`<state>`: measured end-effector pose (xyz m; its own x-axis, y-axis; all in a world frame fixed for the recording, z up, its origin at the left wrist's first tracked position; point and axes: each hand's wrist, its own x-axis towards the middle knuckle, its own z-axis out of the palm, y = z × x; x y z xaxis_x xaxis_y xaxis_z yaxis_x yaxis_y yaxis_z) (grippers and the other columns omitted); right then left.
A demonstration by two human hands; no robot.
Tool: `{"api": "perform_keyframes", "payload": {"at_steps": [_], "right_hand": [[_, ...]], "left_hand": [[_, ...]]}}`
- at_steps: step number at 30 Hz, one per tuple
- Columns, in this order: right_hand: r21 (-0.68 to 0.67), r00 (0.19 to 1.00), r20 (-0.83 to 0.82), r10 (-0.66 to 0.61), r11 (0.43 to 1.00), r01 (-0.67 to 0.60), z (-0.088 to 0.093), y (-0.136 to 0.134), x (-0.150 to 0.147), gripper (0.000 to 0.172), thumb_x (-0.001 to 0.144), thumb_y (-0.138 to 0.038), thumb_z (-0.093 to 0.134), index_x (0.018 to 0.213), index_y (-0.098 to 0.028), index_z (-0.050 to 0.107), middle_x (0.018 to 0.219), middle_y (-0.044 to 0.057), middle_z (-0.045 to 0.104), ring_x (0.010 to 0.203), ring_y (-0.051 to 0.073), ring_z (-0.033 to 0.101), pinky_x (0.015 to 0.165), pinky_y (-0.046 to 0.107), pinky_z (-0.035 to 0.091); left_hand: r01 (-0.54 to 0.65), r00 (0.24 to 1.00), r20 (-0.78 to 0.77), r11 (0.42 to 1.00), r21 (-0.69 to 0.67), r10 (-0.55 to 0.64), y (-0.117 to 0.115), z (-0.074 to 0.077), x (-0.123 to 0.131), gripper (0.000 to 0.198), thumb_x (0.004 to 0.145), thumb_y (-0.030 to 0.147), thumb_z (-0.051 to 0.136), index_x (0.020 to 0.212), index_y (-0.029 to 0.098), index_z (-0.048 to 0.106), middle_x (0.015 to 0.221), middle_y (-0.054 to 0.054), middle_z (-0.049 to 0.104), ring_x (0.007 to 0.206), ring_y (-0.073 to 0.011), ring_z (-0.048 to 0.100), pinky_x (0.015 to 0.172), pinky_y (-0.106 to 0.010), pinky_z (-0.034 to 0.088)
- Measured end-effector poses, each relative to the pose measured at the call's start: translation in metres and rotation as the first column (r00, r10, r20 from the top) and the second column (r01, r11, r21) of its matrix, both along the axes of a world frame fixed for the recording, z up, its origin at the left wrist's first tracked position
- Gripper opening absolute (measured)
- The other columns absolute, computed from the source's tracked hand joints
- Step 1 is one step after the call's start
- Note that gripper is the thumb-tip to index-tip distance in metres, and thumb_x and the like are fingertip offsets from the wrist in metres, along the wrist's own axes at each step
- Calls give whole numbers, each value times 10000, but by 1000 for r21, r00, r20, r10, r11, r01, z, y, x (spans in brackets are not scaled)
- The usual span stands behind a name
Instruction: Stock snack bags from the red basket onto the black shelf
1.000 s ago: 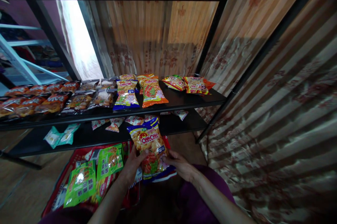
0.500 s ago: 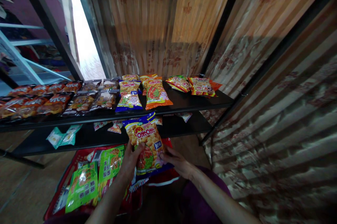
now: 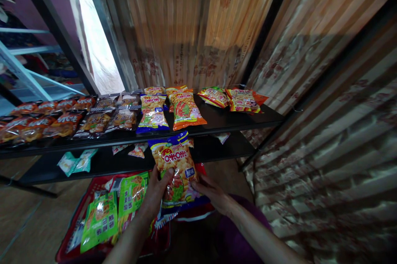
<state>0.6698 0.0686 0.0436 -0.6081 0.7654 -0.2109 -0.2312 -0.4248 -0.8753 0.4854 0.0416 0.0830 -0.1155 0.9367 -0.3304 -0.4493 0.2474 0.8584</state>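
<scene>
A blue and yellow snack bag point(image 3: 174, 162) is held upright between both hands, in front of the shelf edge. My left hand point(image 3: 159, 185) grips its left side, thumb on the printed front. On the lower right side, my right hand point(image 3: 211, 193) pinches the bag, its other fingers partly hidden behind. A matching blue and yellow bag point(image 3: 153, 113) lies on the upper shelf point(image 3: 214, 119), beside an orange snack bag point(image 3: 185, 109). Below the hands sits a red basket point(image 3: 70, 231) with green snack packets point(image 3: 101, 220) in it.
Brown-orange snack packs point(image 3: 63, 124) fill the shelf's left part. Two red and yellow packs point(image 3: 245, 100) lie toward its right end. A lower shelf point(image 3: 120, 166) carries teal packets point(image 3: 83, 159). Black posts frame the rack, and a patterned curtain point(image 3: 310, 131) hangs at the right.
The view has shifted slightly, so the shelf's right end appears a little farther right. Both hands keep their hold on the blue and yellow bag, which stays nearly in place.
</scene>
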Motion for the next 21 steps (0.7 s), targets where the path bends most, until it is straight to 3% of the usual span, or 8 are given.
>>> {"api": "perform_keyframes", "payload": {"at_steps": [5,12,21], "right_hand": [[31,993,86,-77,997,75,3,2,0,540,717,-475,737,1180,-220,626,968,55,722,946,247,662,959,440,456],[16,999,-8,-54,998,54,7,7,1,531,744,-455,720,1196,-197,612,1139,93,679,1024,249,647,1005,453,422],[30,999,8,-34,999,34,10,8,2,568,742,-476,716,1236,-229,587,1122,86,688,1039,259,642,993,463,428]], "left_hand": [[37,999,27,999,-16,-37,0,0,1,701,697,430,749,1307,249,453,1153,-104,676,979,-265,675,842,-391,541],[109,992,56,994,17,-109,6,2,2,707,767,414,693,1380,281,366,1229,-102,635,1051,-258,648,883,-389,526],[44,998,53,999,-7,-44,7,6,6,725,732,421,725,1360,303,385,1202,-84,657,1036,-294,653,852,-407,536]]}}
